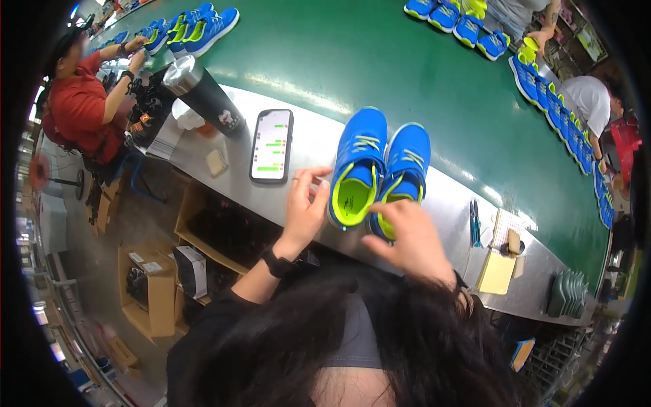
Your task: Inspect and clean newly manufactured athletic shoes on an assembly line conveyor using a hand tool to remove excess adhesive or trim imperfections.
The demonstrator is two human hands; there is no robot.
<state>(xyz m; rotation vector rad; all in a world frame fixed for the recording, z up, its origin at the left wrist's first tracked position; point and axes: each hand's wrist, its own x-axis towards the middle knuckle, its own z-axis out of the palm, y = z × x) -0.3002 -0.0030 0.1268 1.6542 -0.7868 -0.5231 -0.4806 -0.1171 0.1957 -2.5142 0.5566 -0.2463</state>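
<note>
A pair of blue sneakers with lime-green linings stands side by side in front of me, toes pointing away: the left shoe [367, 136] and the right shoe [411, 146]. Just left of the left shoe's heel is my left hand [305, 209], its fingers loosely bent and apart, holding nothing. My right hand [411, 237] reaches over the heel of the right shoe and partly hides it. Its thumb and fingers are spread; whether the fingertips touch the shoe I cannot tell. A phone [272, 146] with a lit screen lies left of the shoes.
Beyond the metal ledge [447, 193] runs a green work surface [312, 54] with rows of blue shoes [542, 95]. A dark tumbler [207, 98] stands at left. Tweezers or snips [475, 224] and a yellow notepad [496, 273] lie at right. Several co-workers, one in red [78, 108], stand around.
</note>
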